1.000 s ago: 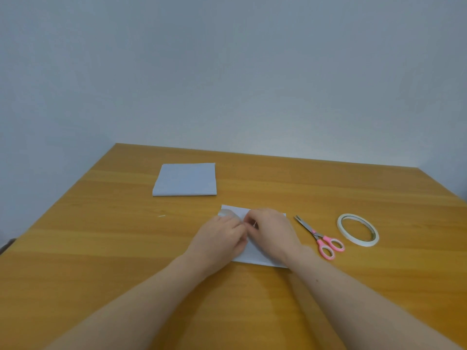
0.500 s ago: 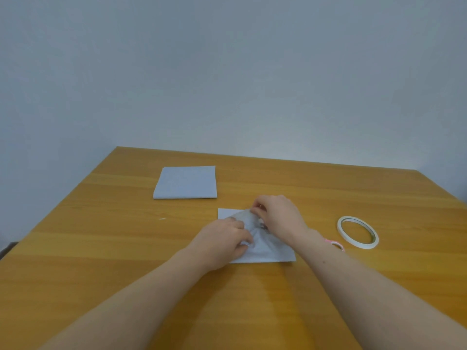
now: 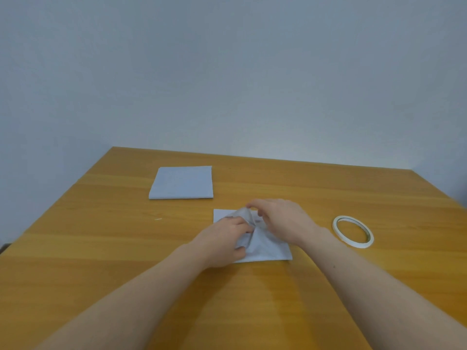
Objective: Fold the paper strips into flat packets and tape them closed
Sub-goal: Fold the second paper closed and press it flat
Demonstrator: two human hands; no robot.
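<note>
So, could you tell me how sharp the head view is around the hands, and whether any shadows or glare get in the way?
In the head view, light is soft and even, with no harsh glare on the table. The fingers of the right hand and the lifted translucent piece look motion-blurred. Faint shadows lie under both forearms. The tape roll and the folded packet look sharp. Wide-angle distortion splays the table edges.

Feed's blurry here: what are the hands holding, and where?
Both hands, left hand and right hand, pinch a translucent strip, likely tape, above the near paper packet; exact grip points are unclear.
</note>
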